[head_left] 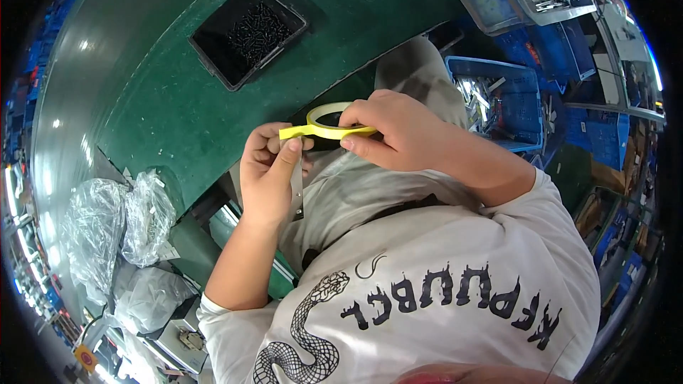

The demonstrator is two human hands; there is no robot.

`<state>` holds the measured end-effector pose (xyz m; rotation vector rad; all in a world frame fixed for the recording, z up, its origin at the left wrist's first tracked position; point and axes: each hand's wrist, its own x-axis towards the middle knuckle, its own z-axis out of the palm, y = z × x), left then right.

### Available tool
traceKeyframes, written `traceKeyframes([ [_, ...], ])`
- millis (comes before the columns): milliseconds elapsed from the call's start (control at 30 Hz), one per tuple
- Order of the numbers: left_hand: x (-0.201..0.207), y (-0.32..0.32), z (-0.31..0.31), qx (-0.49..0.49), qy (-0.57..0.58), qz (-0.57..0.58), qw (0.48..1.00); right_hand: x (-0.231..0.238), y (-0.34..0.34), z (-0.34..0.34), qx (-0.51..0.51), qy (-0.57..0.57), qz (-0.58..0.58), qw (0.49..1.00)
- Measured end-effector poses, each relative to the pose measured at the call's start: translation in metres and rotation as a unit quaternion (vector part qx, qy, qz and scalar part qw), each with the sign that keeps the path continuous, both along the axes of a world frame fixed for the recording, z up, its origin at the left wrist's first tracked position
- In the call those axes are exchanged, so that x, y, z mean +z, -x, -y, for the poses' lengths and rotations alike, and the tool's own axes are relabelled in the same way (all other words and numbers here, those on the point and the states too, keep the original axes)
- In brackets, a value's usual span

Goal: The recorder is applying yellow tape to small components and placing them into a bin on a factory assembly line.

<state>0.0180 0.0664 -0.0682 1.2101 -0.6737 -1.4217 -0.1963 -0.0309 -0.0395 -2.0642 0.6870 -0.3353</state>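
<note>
My right hand (395, 130) grips a roll of yellow tape (318, 114) by its near right side, thumb below and fingers on top. A short length of tape runs left from the roll to my left hand (266, 171). That hand is closed, with the thumb pressed near the tape's end and against a flat, light metal strip (297, 183) that hangs down beside the palm. Small dark holes or studs show near the strip's lower end. Fingers partly hide the strip's upper end, where it meets the tape. Both hands are above my lap, close to the table edge.
On the green table (171, 110) stands a black bin (213, 64) of small dark parts. Blue crates (530, 107) with metal pieces are at the right, one raised at the upper right. Clear plastic bags (92, 231) lie at the left.
</note>
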Motion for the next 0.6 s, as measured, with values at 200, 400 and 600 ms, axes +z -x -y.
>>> traceKeyframes([
  [200, 0.000, 0.012, 0.006, -0.008, -0.065, -0.013, 0.998, -0.002, 0.000, 0.008, 0.030, 0.101, 0.025, 0.994],
  [400, 0.028, 0.022, 0.024, 0.012, -0.128, -0.012, 0.992, 0.022, 0.006, 0.031, 0.145, 0.210, -0.031, 0.966],
  [600, 0.079, 0.028, 0.069, -0.038, -0.157, 0.027, 0.987, 0.062, 0.002, 0.079, 0.170, 0.149, -0.044, 0.973],
])
